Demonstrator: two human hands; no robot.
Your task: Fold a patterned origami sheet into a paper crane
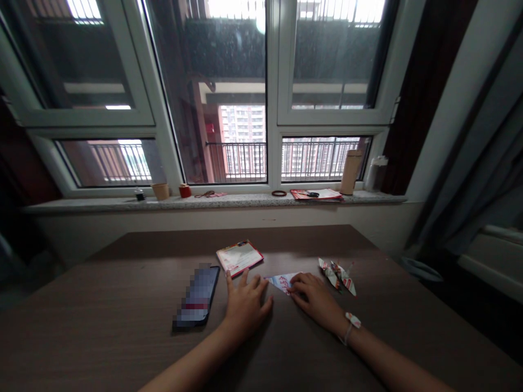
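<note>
My left hand point(245, 305) lies flat on the brown table point(102, 316) with its fingers spread, just left of a folded piece of printed paper point(281, 281). My right hand point(315, 299) rests on that paper's right part, fingers curled and pressing it down. A white band circles my right wrist point(350, 322). A finished paper crane point(337, 275) lies to the right of my right hand. A red-edged paper pack point(239, 257) sits just beyond my left hand, and a dark phone point(197, 296) lies to its left.
A stone windowsill point(102, 203) behind the table holds small cups point(160, 191), a red pot point(185, 190), a ring point(279, 193), a booklet point(316, 194), a tall tumbler point(351, 172) and a white bottle point(376, 173). Curtains point(482, 163) hang at the right.
</note>
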